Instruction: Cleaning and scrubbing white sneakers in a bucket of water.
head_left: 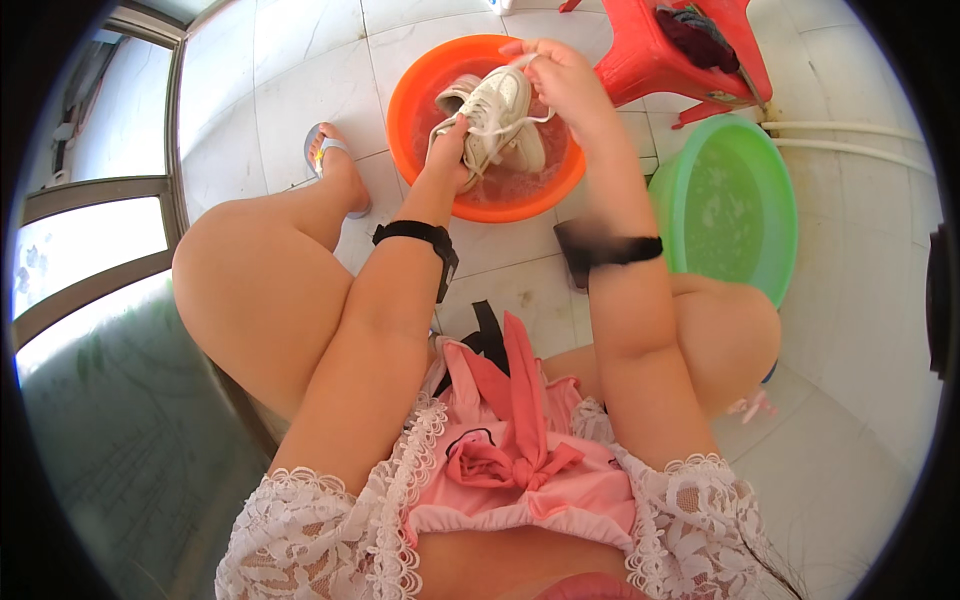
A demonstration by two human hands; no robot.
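My left hand (452,158) is closed on a white lace-up sneaker (500,100), holding it tilted above an orange basin (404,130). At the shoe's far right side, my right hand (570,88) pinches a white shoelace (524,61) between its fingers and pulls it out from the shoe. Pinkish, sudsy water (497,190) fills the basin. Beneath the held shoe, another pale shoe (457,92) shows in part, mostly covered by the one in my hand. Black straps circle both of my forearms.
A green basin (790,220) with water stands right of the orange one. Behind it is a red plastic stool (640,55) with a dark cloth (698,38) on it. Two pale pipes (850,136) run along the right. A framed glass door (178,110) borders the left.
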